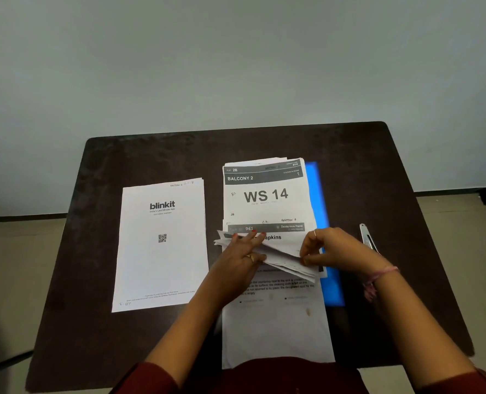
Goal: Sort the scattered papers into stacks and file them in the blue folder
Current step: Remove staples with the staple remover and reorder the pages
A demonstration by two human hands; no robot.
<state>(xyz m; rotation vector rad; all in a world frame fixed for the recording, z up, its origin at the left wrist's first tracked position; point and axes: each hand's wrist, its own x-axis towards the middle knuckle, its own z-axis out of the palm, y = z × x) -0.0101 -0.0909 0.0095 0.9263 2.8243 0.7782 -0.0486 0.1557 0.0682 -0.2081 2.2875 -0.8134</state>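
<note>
A printed sheet is lying nearest, at 6 o'clock. Above it, the right hand is pinching a lifted sheaf of papers, the left hand pressing it with straight fingers. The blue folder is peeking out at 3 o'clock (mostly covered). At 9 o'clock, the blinkit stack is resting.

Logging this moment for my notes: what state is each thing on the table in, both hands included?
blinkit sheet: flat, alone, untouched.
WS 14 sheet: flat atop far end of pile.
Lifted sheets: raised off pile, bent.
Blue folder: under pile, right edge showing.
Metal clip: lying right of folder, untouched.
Left hand: fingers spread on lifted sheets.
Right hand: pinching lifted sheets' right edge.
</note>
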